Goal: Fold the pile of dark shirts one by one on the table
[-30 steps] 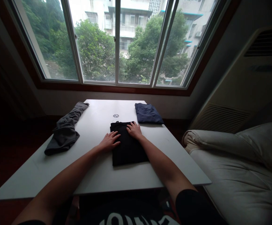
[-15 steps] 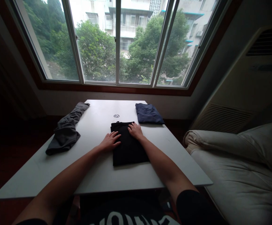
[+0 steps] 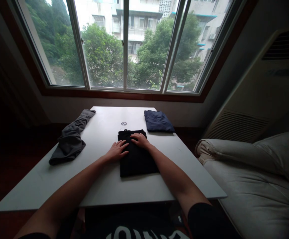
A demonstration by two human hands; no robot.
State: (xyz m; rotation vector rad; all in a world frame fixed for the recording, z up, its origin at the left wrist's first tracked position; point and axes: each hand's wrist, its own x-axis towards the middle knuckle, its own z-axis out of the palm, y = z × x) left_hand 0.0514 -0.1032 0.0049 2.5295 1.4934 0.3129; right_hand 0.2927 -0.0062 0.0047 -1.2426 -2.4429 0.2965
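A black folded garment lies flat on the white table in front of me. My left hand rests on its left edge, fingers spread. Across its upper right part lies my right hand, palm down with the fingers stretched out to the left. Neither hand grips anything. Part of the garment's right side is hidden under my right forearm.
A crumpled grey garment lies along the table's left edge. At the back right is a folded dark blue garment. A pale sofa stands to the right of the table, and a window is behind it.
My right hand has slid a little to the left over the black garment, off its upper right corner. My left hand stays in place.
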